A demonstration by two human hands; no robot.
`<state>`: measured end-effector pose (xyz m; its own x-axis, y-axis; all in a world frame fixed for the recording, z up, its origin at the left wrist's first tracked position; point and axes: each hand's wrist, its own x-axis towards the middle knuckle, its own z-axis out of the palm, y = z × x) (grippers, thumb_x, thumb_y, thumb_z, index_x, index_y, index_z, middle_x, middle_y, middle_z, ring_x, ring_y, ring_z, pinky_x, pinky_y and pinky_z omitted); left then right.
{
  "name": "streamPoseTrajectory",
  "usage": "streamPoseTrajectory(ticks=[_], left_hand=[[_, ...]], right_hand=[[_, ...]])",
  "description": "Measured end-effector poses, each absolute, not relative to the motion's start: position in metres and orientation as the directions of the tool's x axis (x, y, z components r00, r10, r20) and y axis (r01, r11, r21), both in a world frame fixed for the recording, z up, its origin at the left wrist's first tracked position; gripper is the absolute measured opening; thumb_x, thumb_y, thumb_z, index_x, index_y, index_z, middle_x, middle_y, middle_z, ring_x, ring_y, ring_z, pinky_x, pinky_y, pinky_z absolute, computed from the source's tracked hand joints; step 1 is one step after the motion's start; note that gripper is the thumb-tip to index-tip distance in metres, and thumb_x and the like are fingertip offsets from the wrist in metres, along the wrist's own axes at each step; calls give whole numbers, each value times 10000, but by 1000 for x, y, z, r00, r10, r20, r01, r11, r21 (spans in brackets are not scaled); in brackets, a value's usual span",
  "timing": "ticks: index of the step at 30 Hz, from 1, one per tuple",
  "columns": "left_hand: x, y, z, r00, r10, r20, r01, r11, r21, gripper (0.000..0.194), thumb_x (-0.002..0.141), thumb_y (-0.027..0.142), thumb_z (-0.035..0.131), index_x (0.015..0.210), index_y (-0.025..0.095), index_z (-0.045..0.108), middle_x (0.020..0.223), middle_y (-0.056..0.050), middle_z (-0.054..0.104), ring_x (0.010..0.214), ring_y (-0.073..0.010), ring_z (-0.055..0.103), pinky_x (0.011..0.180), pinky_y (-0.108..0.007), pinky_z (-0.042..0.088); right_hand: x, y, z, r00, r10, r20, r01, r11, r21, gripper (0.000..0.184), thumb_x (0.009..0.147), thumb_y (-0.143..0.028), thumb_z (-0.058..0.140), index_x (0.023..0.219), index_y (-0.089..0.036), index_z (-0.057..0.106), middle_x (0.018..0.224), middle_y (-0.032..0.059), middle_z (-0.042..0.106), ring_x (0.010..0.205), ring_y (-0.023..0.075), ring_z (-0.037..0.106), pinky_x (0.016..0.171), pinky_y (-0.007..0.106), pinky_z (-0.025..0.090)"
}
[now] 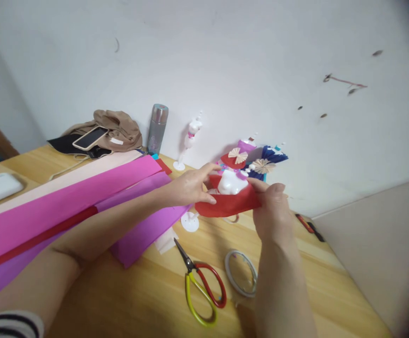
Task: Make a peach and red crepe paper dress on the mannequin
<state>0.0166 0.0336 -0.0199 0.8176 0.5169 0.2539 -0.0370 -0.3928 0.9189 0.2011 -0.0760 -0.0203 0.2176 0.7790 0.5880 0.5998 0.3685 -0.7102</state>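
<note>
A strip of red crepe-like paper (pixel 227 204) curves round the front of a glossy white doll-shaped figure (pixel 233 182). At the strip's left side is my left hand (pixel 192 185), its thumb on the paper and its fingers curled behind. My right hand (pixel 273 206) pinches the right end of the strip, some fingers hidden behind it. A round white base (pixel 190 221) on a short stem shows just below the left hand. Behind stand dressed figures, one with a red piece and a cream pleated fan bow (pixel 237 155), another in dark blue paper (pixel 274 155).
Scissors (pixel 190 265) with red and yellow handles and a tape roll (pixel 241 273) lie in front. Pink paper (pixel 84 199) and purple paper (pixel 144 234) spread left. A flask (pixel 158 129), a bare white figure (pixel 190 138) and a phone (pixel 90 138) on brown cloth stand back by the wall.
</note>
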Motion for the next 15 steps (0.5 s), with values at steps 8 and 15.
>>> streamPoseTrajectory(ticks=[8,15], left_hand=[[18,39,-20,824,504,260,6,-466,885,270,697,265,783,903,140,663,668,47,553,628,-103,502,625,-235,397],[20,46,-25,829,479,288,-65,-430,901,306,680,279,792,918,141,660,705,39,581,650,-109,518,640,-236,411]], right_hand=[[195,-73,-16,210,877,433,343,349,-872,575,908,-717,390,929,-281,765,825,79,763,892,306,733,786,474,591],[227,-76,-11,50,918,394,375,348,-859,479,709,-515,809,1113,-273,718,991,57,770,872,246,725,787,406,594]])
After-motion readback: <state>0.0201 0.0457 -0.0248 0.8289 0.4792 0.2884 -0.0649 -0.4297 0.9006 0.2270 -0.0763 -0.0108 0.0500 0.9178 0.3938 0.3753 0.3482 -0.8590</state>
